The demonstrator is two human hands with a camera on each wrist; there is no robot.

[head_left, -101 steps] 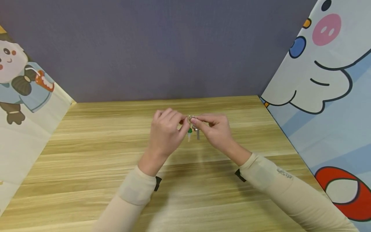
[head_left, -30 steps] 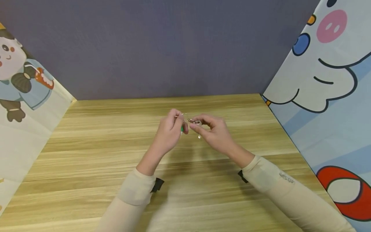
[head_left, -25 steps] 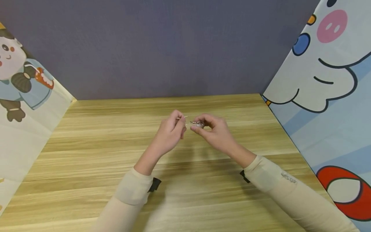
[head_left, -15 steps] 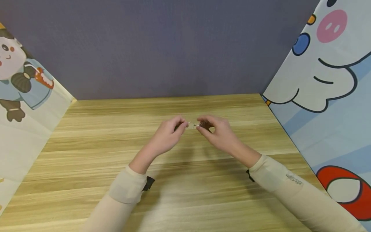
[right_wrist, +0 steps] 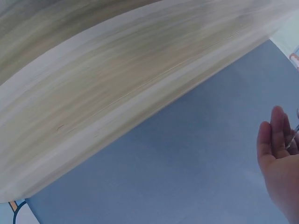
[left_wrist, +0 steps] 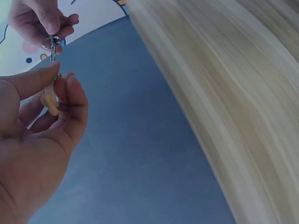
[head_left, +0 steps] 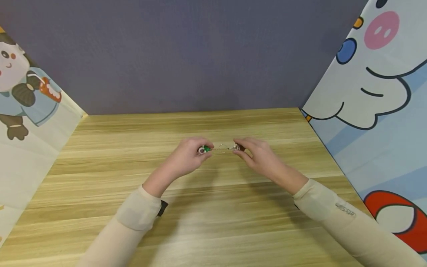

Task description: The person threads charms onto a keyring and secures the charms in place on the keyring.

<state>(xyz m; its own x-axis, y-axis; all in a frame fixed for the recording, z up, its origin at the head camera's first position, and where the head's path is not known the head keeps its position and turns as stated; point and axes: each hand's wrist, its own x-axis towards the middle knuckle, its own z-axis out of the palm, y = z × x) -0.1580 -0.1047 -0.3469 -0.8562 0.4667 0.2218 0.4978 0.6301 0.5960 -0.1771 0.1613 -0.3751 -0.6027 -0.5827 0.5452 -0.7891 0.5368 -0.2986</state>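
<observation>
A keychain is stretched between both hands above the wooden table. My left hand (head_left: 186,155) pinches its green and white charm (head_left: 205,149) between thumb and fingers; the left wrist view shows the charm's tan part (left_wrist: 50,102) hanging among the fingers. A thin chain (head_left: 215,149) runs from the charm toward a wire ring in the gap. On the other side, my right hand (head_left: 263,155) grips the silvery keys (head_left: 236,147), mostly hidden by thumb and fingers. From the left wrist, a metal ring (left_wrist: 55,40) shows at the right fingertips. The right wrist view catches only part of that hand.
The wood-grain table (head_left: 213,222) spreads beneath both forearms. Behind it rises a grey-blue panel (head_left: 193,55). Cartoon-printed panels stand on the left (head_left: 30,92) and right (head_left: 377,92) sides.
Both hands have moved apart and slightly nearer the body, drawing the keychain out in a line. The green charm, covered by the left fingers half a second ago, shows again.
</observation>
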